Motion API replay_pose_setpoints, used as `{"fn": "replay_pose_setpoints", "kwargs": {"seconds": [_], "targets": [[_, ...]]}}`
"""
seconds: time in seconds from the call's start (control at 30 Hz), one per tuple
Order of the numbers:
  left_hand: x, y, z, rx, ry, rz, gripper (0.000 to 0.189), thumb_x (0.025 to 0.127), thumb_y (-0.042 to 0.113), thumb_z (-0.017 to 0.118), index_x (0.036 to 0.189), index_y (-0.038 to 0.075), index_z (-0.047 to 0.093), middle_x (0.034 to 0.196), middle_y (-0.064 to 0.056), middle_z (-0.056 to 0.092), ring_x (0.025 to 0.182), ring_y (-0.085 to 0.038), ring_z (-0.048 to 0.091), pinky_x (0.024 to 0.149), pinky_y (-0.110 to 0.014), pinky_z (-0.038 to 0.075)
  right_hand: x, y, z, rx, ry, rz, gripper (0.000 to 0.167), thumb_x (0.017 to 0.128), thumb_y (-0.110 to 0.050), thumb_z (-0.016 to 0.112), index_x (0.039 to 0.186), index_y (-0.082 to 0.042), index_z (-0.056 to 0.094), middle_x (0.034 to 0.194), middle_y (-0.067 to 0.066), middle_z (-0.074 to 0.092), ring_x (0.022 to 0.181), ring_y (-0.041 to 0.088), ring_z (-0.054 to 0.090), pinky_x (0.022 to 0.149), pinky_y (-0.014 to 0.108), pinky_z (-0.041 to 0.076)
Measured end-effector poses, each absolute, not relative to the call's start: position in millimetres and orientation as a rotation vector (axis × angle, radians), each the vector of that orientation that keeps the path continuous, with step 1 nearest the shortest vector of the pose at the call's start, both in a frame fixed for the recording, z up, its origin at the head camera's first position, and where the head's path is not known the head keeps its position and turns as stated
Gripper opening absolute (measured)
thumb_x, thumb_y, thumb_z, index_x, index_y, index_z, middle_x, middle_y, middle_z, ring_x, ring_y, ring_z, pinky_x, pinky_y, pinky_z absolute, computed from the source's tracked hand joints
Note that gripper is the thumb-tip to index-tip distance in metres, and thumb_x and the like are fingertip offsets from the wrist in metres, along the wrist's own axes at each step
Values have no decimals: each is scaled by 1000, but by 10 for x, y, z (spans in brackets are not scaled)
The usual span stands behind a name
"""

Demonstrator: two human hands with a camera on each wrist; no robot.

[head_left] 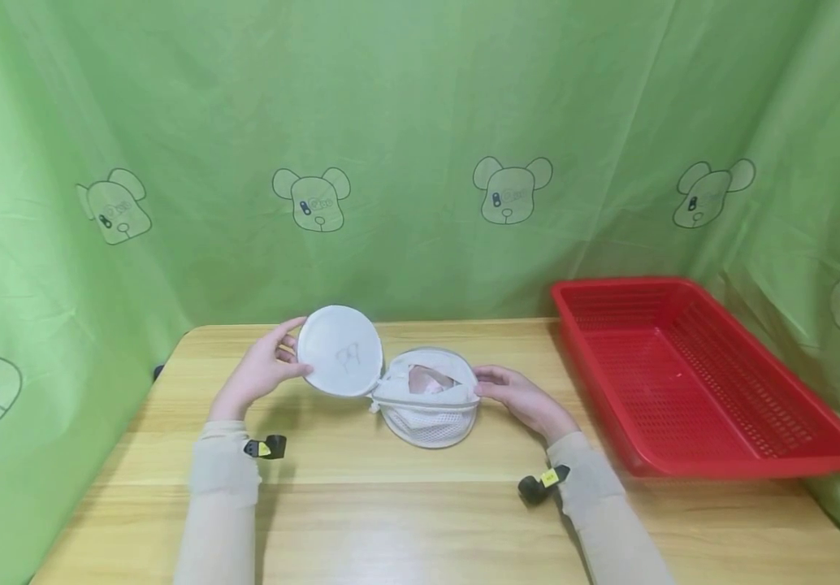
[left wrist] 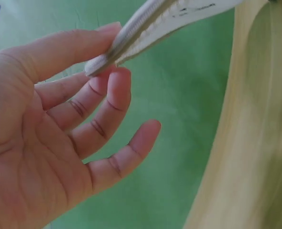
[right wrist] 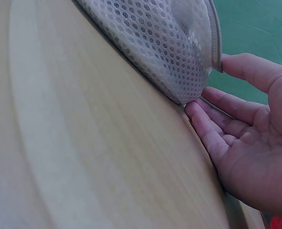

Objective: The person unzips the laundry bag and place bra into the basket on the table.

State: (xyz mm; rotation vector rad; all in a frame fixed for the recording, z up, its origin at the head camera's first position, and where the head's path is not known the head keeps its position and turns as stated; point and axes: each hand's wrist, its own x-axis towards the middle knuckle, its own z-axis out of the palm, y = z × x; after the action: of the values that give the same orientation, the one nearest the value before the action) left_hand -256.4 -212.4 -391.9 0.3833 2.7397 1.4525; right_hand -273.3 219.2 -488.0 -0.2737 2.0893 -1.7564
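Note:
A round white mesh laundry bag (head_left: 430,424) sits on the wooden table with its zipped top unfastened. Its disc-shaped lid (head_left: 338,351), with a faint bow-like mark, is folded out to the left and raised. My left hand (head_left: 265,372) pinches the lid's outer edge between thumb and fingers, the little finger free of it. At the bag's right side, my right hand (head_left: 524,400) holds it, thumb on the zipper rim (right wrist: 217,43) and fingertips low against the mesh. Through the opening a pinkish-brown item (head_left: 430,379) shows inside; its kind is unclear.
A large red plastic basket (head_left: 632,431) with slotted sides stands at the right of the table (head_left: 405,520). Green curtains (head_left: 420,97) printed with bear heads hang behind and on both sides. A small camera is strapped to each wrist.

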Motion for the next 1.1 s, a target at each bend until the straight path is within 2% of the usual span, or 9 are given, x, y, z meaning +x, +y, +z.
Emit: {"fn": "replay_pose_setpoints", "kwargs": {"seconds": [0.37,0.53,0.73,1.1], "targets": [[-2635,-2317,-4142,319,2613,1608,75,80,8,76,146,8,40,104,-19,64,86,-14,63,82,-24,51,-2743,2196,-4895,-268,2092,-1756,60,92,-20,63,143,2,40,150,22,41,144,38,29,121,56,13],[-2638,-2379,-4237,271,2531,1676,70,84,13,74,145,9,41,101,-12,67,86,-11,65,86,-31,54,-2740,2194,-4896,-260,2088,-1764,59,92,-19,64,143,1,41,149,21,42,144,38,30,121,55,13],[-2643,-2444,-4338,200,2435,1741,67,85,15,74,143,7,40,94,0,66,84,-10,64,91,-43,53,-2735,2192,-4899,-255,2090,-1767,58,92,-18,64,142,2,41,149,21,42,143,37,30,121,55,13],[-2616,-2549,-4469,131,2331,1653,64,84,12,72,135,0,35,86,2,66,82,-17,64,83,-34,54,-2732,2187,-4892,-251,2074,-1774,59,91,-19,65,142,1,42,148,20,43,143,37,31,121,56,12]]}}
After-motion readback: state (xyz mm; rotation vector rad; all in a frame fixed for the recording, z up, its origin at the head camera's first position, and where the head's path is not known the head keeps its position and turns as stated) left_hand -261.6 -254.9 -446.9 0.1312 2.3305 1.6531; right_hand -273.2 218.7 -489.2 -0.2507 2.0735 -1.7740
